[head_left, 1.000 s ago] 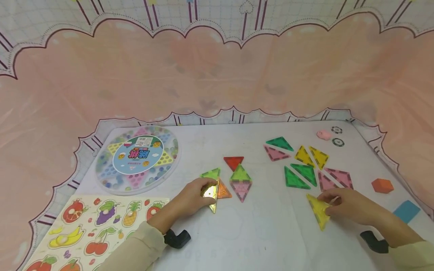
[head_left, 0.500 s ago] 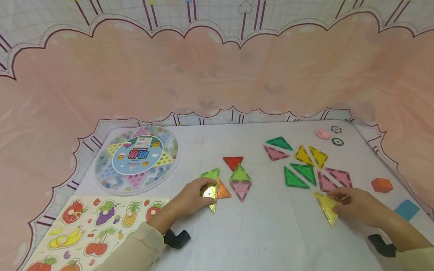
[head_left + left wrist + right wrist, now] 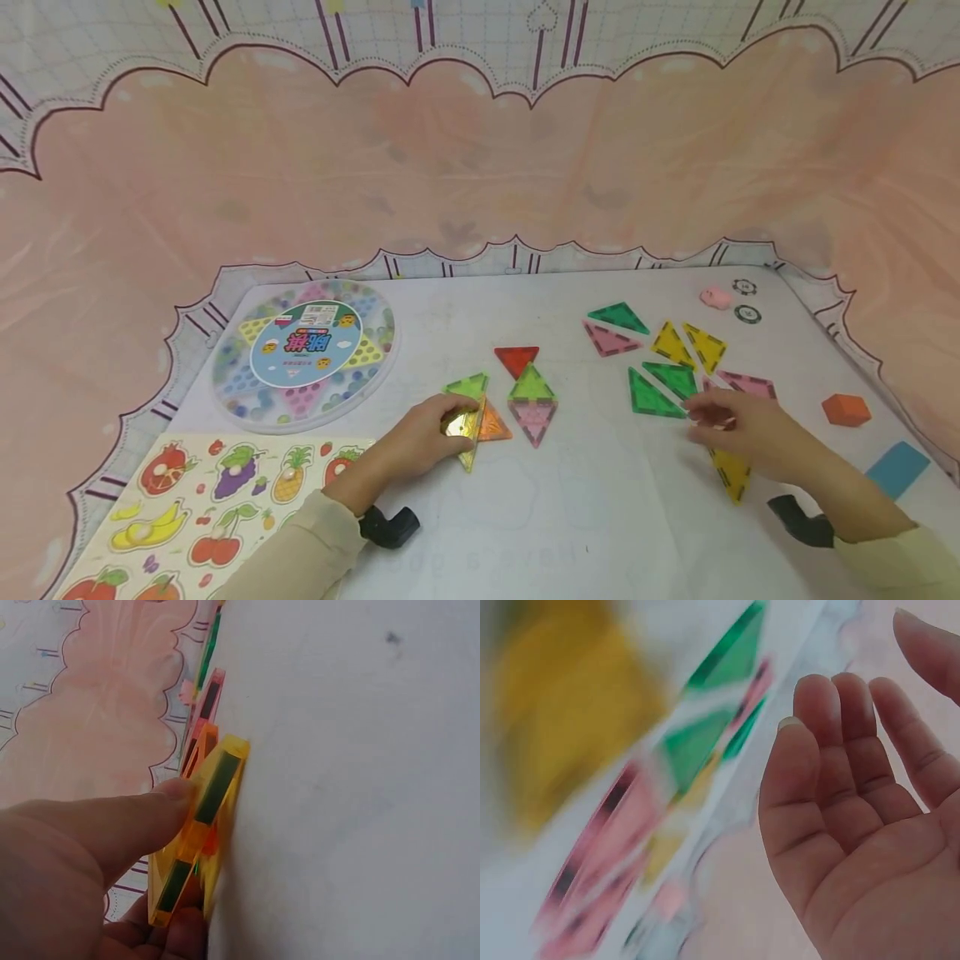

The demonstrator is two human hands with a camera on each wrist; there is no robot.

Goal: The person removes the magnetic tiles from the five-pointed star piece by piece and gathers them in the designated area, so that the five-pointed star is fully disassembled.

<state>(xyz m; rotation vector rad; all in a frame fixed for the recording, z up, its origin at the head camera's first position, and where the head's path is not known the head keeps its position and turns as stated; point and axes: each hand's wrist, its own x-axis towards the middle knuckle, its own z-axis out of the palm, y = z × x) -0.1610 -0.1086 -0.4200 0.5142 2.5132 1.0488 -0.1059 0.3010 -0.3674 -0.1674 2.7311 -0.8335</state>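
My left hand (image 3: 429, 442) pinches a translucent yellow triangle tile (image 3: 468, 429); thumb and fingers grip the yellow tile (image 3: 202, 825) by its edges in the left wrist view. Right beside it lie a light green triangle (image 3: 469, 385) and an orange triangle (image 3: 493, 423). My right hand (image 3: 757, 433) holds nothing, its fingers loosely bent with the palm showing in the right wrist view. Under it, a second yellow triangle (image 3: 731, 477) lies partly hidden. Pink triangles (image 3: 753, 384) and green triangles (image 3: 652, 394) are just beyond that hand.
A red triangle (image 3: 517, 360), a green one (image 3: 532, 384) and a pink one (image 3: 533, 419) lie mid-table. At left are a round marble game box (image 3: 382, 367) and a fruit puzzle board (image 3: 180, 483). An orange block (image 3: 846, 410) and blue piece (image 3: 897, 469) lie at right.
My right hand first carried the second yellow triangle slightly right, then let it go and moved up and left off it. My left hand stays nearly still, its tile tilting slightly.
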